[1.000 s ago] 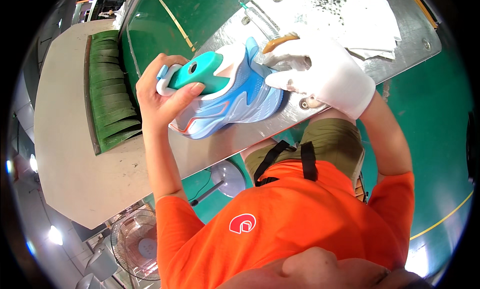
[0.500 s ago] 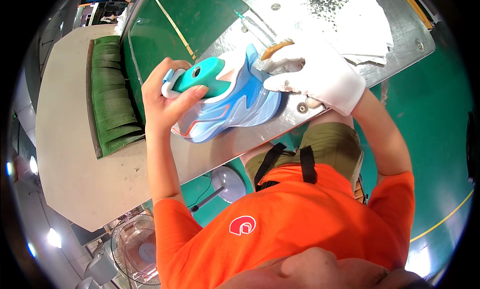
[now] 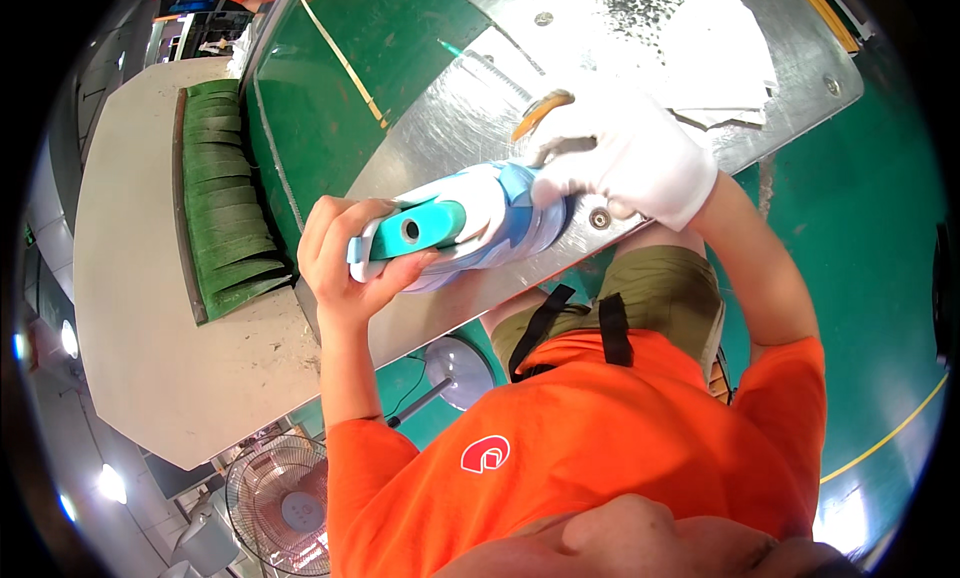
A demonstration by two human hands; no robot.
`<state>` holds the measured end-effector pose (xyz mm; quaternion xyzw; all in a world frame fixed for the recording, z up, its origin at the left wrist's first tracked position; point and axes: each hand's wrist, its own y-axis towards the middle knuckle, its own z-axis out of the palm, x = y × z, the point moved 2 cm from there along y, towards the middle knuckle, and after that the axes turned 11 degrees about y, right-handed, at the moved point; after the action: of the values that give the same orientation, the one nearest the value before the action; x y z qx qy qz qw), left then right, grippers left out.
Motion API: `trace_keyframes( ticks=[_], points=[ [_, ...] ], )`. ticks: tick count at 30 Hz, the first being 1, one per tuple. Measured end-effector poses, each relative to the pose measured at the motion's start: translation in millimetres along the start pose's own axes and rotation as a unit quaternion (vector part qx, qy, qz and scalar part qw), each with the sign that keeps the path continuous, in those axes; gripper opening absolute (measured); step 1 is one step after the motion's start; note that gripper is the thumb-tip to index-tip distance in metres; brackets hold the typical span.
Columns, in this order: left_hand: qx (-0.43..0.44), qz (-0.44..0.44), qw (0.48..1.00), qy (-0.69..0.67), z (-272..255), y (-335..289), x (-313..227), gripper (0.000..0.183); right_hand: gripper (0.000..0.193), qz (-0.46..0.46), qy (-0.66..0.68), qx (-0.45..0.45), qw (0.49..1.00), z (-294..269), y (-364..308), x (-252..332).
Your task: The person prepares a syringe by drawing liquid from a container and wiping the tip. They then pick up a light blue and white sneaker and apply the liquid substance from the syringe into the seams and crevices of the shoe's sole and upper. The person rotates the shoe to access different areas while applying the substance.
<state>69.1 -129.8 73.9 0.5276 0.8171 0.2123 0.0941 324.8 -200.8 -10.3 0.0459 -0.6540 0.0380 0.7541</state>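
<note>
A light blue and white sneaker [image 3: 510, 213] with a teal shoe last [image 3: 440, 228] inside is tipped over the metal table, its opening facing up. My bare left hand [image 3: 345, 253] grips the heel end, fingers on the far side and thumb on the near side. A round hole shows in the last between them. My right hand [image 3: 625, 163], in a white glove, is bent at the front of the sneaker, its thumb against the upper near the tongue. A curved amber-brown piece [image 3: 541, 113] sticks out from its fingers; its kind is unclear.
A pen-like tool with a teal tip [image 3: 480, 66] lies beyond the sneaker. White cloth [image 3: 700, 68] with black specks covers the far right of the metal table [image 3: 430, 128]. Green strip flaps [image 3: 228, 198] stand at left, and a fan [image 3: 285, 503] is below.
The sneaker has turned so its opening faces up more, and its heel has moved down and slightly right with my left hand. My right hand has shifted slightly left and down.
</note>
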Motion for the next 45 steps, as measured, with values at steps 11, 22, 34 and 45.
trace_keyframes(
  ticks=[11,22,34,45],
  points=[
    [-0.032,0.021,0.985,0.166,-28.6,-69.4,-60.0,0.055,0.019,-0.118,0.039,-0.185,0.975,25.7,-71.8,-17.1],
    [-0.061,0.028,0.983,0.171,-28.7,-69.1,-74.8,0.031,0.031,-0.290,-0.202,-0.175,0.919,48.9,-82.6,-18.5],
    [-0.077,0.049,0.982,0.168,-25.5,-68.0,-74.4,0.030,0.032,-0.279,-0.187,-0.146,0.930,43.5,-80.3,-22.8],
    [-0.114,0.066,0.970,0.206,-19.6,-70.9,-76.9,0.026,0.026,-0.216,-0.073,-0.177,0.957,44.7,-98.3,-11.4]
  ],
)
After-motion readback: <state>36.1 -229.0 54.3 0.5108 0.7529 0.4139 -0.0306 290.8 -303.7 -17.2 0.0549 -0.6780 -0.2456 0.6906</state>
